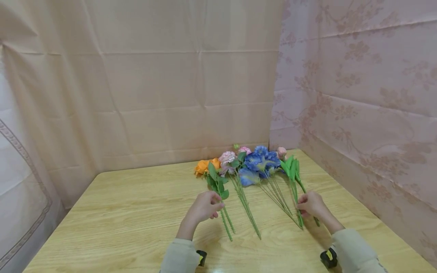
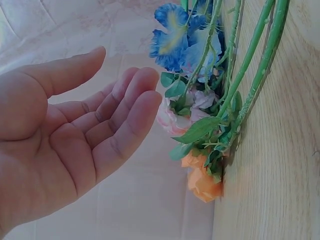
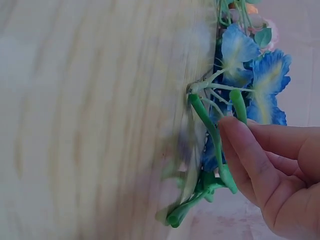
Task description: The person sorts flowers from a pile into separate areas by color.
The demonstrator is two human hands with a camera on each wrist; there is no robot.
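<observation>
My right hand [image 1: 311, 204] pinches a green flower stem [image 3: 238, 102] between thumb and fingers at the right of the table. That stem runs up to long green leaves [image 1: 290, 167], with a pink bloom [image 1: 281, 152] just behind them. Other green stems lie beside the fingers. My left hand [image 2: 85, 130] holds nothing; its fingers are loosely bent and the thumb stands apart. It hovers over the stems of the orange flowers [image 1: 205, 166]. Between the hands lie blue flowers [image 1: 261, 161] and pale pink flowers [image 1: 227, 158], their stems pointing toward me.
The flowers lie along the back of a wooden table [image 1: 136, 212]. A beige curtain [image 1: 153, 94] hangs behind it, and a patterned pink cloth [image 1: 368, 113] covers the right side. White fabric [image 1: 20, 189] hangs at the left.
</observation>
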